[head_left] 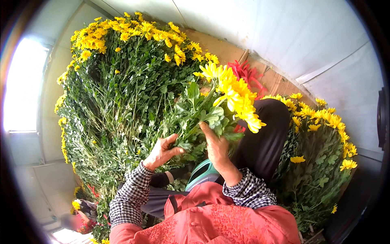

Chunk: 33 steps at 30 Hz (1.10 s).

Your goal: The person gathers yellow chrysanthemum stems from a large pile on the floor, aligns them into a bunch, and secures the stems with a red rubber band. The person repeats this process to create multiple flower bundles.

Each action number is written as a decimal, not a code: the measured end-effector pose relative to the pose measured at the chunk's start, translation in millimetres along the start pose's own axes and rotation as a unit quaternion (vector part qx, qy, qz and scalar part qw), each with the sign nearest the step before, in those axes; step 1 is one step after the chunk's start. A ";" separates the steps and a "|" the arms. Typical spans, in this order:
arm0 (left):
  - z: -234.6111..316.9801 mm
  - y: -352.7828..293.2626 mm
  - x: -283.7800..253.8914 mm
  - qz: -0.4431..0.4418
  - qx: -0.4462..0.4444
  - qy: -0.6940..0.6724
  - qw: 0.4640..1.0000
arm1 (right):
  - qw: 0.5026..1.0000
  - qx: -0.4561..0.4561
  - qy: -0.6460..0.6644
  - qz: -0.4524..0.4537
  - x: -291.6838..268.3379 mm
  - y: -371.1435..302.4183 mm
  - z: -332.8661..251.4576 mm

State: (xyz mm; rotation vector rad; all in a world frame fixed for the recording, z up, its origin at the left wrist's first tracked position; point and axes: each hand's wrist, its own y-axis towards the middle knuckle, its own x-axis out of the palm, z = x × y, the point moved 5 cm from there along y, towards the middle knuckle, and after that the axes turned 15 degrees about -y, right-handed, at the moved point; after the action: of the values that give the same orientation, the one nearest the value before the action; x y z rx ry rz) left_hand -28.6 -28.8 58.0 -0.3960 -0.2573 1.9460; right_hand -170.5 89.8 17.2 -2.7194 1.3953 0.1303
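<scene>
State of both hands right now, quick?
Left hand: open, thumb and forefinger apart.
Right hand: closed, holding a bunch of yellow flowers.

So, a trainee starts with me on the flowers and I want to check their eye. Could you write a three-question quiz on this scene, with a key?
1. Which of the person's hands is nearer the held yellow chrysanthemum blossoms?
2. True or false: the person's sleeve ends are black-and-white checked.
3. Fill in the colour: a tangle of ____ strips lies beyond the bent knee, near the wall.

Key:
1. The right hand.
2. True.
3. Red.
</scene>
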 end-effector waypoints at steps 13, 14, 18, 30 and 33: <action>2.5 10.0 -1.5 0.069 -0.013 -0.154 0.986 | 0.975 0.178 0.123 -0.040 0.9 -1.8 11.6; 9.9 11.0 5.9 0.045 -0.026 -0.178 0.983 | 0.987 0.132 0.085 -0.037 0.2 0.1 10.9; -4.7 9.1 -6.7 0.041 -0.076 -0.260 0.962 | 0.976 0.158 0.149 -0.007 -5.2 2.2 10.5; 2.2 12.1 2.7 0.074 -0.109 -0.159 0.978 | 0.927 0.165 0.338 -0.008 4.2 11.2 -2.6; 1.1 13.0 14.3 0.081 -0.089 -0.089 0.989 | 0.924 0.168 0.342 -0.001 4.1 11.9 0.4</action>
State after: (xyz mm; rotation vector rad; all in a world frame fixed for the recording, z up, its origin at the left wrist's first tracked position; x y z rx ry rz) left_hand -45.3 -20.8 52.2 -0.3689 -0.5310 2.1290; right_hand -177.8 79.7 15.9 -2.5542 1.3593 -1.0512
